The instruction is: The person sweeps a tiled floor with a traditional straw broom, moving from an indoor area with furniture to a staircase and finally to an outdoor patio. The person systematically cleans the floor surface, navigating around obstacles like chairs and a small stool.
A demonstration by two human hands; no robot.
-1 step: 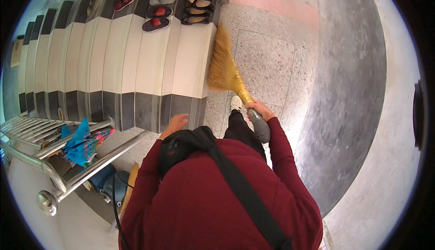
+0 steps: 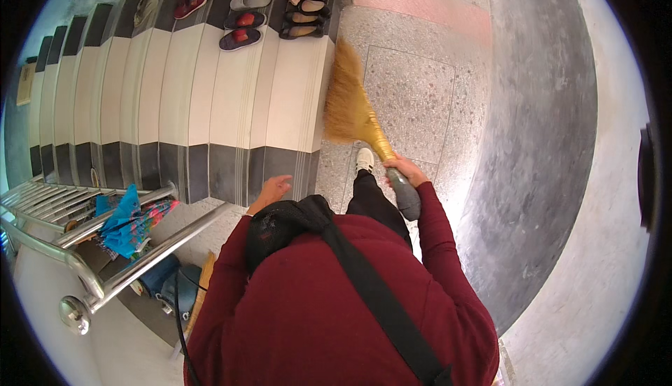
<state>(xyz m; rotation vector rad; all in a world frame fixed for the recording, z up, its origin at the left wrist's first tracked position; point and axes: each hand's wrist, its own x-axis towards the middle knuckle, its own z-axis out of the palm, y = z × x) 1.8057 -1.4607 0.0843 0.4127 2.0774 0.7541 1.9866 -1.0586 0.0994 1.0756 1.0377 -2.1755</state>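
My right hand (image 2: 409,172) is wrapped round the handle of a broom (image 2: 360,115), just above its grey grip end. The golden-brown bristles fan out on the speckled floor, close against the lowest stair edge. My left hand (image 2: 274,189) hangs over the dark end of the lower steps with its fingers partly stretched out, and nothing shows in it. Below the broom's neck, my white shoe (image 2: 365,160) stands on the floor.
Cream and dark-grey stairs (image 2: 232,95) rise to the left. Several shoes (image 2: 304,27) line their far end. A metal railing (image 2: 157,254) with a blue umbrella (image 2: 124,223) stands near left. A grey-and-white wall (image 2: 542,127) runs along the right.
My right hand and the broom handle have shifted slightly to the right. The bristles have moved a little the same way. My left hand stays about where it was.
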